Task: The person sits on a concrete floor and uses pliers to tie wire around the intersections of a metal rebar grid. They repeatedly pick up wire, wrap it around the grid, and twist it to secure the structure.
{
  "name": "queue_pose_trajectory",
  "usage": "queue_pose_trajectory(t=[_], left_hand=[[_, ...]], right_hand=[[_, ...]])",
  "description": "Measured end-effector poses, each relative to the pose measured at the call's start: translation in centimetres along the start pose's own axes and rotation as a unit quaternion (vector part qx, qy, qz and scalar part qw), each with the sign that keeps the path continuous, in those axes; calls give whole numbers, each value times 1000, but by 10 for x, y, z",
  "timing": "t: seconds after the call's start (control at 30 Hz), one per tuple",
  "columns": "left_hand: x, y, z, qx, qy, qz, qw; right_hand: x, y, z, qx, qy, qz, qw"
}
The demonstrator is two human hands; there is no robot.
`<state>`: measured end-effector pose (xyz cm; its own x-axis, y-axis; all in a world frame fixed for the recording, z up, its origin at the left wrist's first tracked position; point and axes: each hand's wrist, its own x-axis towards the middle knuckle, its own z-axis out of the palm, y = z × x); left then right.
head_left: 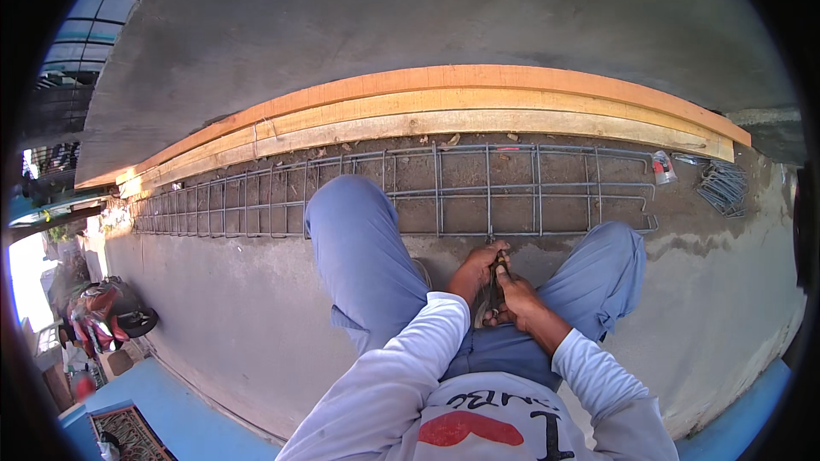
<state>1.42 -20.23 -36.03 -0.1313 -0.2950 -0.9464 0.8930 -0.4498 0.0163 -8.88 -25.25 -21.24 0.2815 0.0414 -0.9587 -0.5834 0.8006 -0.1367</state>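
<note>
My left hand (477, 271) is closed at the near long bar of a steel rebar cage (440, 198), its fingertips beside a crossing stirrup. What it grips is mostly hidden. Right up against it, my right hand (518, 293) is wrapped round a slim hand tool (500, 264) with a dark and yellowish handle, its kind too small to make out. Below my left hand, a bundle of thin dark strands (485, 297), resembling tie wire, hangs between my legs. The cage lies lengthwise on the ground in front of my bent knees.
Long timber boards (444, 100) lie beyond the cage, along a grey wall (461, 8). At right sit a heap of bent steel stirrups (723, 187) and a small clear plastic bag (663, 167). A red motorcycle (107, 314) stands far left, near a patterned mat (132, 434).
</note>
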Motion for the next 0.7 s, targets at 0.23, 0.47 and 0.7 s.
queue_pose_trajectory(t=[0.23,0.47,0.7], left_hand=[[18,-2,8,-114,-46,22,992],[15,9,8,-49,-21,-34,998],[-5,19,9,-41,-22,-70,996]], right_hand=[[0,-16,-6,43,5,11,999],[-7,-23,7,63,63,13,996],[-10,-26,15,41,84,23,995]])
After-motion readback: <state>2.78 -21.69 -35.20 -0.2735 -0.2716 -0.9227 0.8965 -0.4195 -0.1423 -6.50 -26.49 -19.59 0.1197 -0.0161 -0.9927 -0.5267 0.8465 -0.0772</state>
